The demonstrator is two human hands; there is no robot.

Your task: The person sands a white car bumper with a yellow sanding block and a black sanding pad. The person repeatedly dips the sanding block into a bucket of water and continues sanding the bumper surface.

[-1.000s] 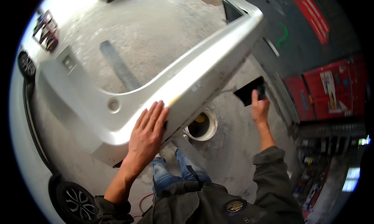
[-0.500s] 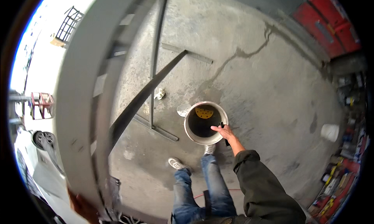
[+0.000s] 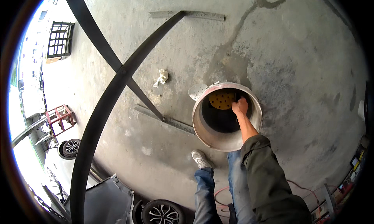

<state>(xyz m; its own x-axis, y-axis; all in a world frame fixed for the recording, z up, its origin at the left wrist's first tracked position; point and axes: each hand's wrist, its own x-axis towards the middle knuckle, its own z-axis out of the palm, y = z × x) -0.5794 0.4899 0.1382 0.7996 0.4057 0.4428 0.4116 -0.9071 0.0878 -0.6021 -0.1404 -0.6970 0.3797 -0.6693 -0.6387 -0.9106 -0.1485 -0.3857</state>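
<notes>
My right hand (image 3: 240, 106) reaches into a metal bucket (image 3: 203, 135), its fingers closed on a black pad (image 3: 237, 95) that is mostly hidden. Beside those fingers, a yellow disc with holes (image 3: 219, 100) lies inside the bucket against the dark interior. A pale perforated disc (image 3: 196, 92) is on the concrete just outside the rim. My left hand is out of view.
A black crossed stand (image 3: 103, 103) rises at left, near a crumpled white cloth (image 3: 162, 77). Further left are a red frame (image 3: 61, 118), a black rack (image 3: 59, 39) and car wheels (image 3: 163, 214). A red hose (image 3: 300, 186) lies at lower right.
The white car panel under my left hand has left view, along with that hand. My right hand has lowered the black pad into the bucket, and my view has tilted down.
</notes>
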